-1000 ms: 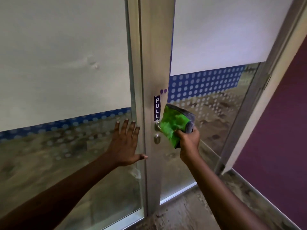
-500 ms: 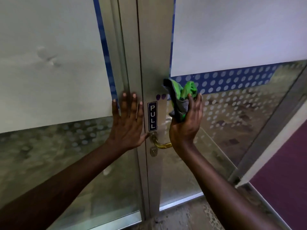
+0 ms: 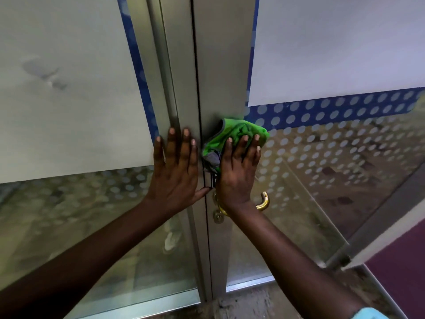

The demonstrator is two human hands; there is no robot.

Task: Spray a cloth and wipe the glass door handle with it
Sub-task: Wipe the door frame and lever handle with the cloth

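Note:
A green cloth (image 3: 234, 135) with a grey edge is pressed flat against the aluminium door frame (image 3: 220, 65) by my right hand (image 3: 239, 171), fingers spread over it. The cloth sits above the brass lever handle (image 3: 263, 202), whose curved end shows to the right of my wrist; my wrist hides its middle. My left hand (image 3: 177, 171) lies flat and open on the neighbouring door's frame, just left of the gap. The PULL sign is mostly hidden behind my right hand. No spray bottle is in view.
Two glass doors carry white frosted panels (image 3: 333, 42) and a blue dotted band (image 3: 322, 109). A round brass lock (image 3: 218, 217) sits below the handle. The right door stands ajar beside a maroon wall (image 3: 404, 272). Speckled floor (image 3: 248, 305) lies at the bottom.
My right hand has pushed the cloth from beside the handle up onto the frame and flattened over it. My left hand has slid up the frame. The view has come closer.

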